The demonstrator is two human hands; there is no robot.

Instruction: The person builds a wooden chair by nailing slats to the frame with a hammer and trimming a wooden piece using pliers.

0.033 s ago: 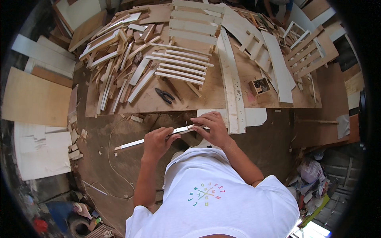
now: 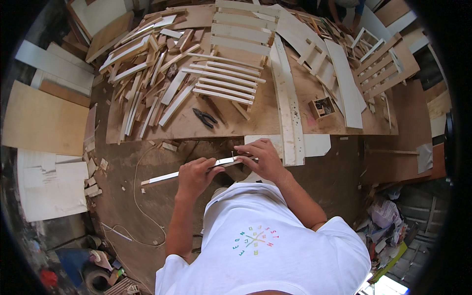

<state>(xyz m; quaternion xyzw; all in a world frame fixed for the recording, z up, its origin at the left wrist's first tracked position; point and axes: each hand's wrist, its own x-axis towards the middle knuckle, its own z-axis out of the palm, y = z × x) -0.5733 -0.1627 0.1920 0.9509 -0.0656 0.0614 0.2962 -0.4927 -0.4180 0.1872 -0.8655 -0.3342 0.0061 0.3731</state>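
Observation:
A narrow white-faced wooden strip [image 2: 164, 178] lies across in front of my body, its bare end pointing left. My left hand [image 2: 194, 174] is closed around it near the middle, thumb on the near side. At its right end, my right hand [image 2: 264, 160] grips the strip between thumb and fingers. Between the hands a thin nail-like pin [image 2: 233, 154] stands up from the strip, right by my right fingertips; whether they touch it I cannot tell. On the workbench [image 2: 172, 132] beyond lie black-handled pliers [image 2: 204, 118].
A slatted white wooden frame [image 2: 226, 81] and a heap of wood offcuts [image 2: 142, 83] cover the bench's left. A long board [image 2: 290, 108] juts over the near edge, beside a small box [image 2: 322, 107]. A cord [image 2: 135, 184] trails over the floor. Another person's arm [image 2: 335, 12] shows far right.
My right fingertips have shifted very slightly left, closer to the pin. My left hand and the strip keep nearly the same place.

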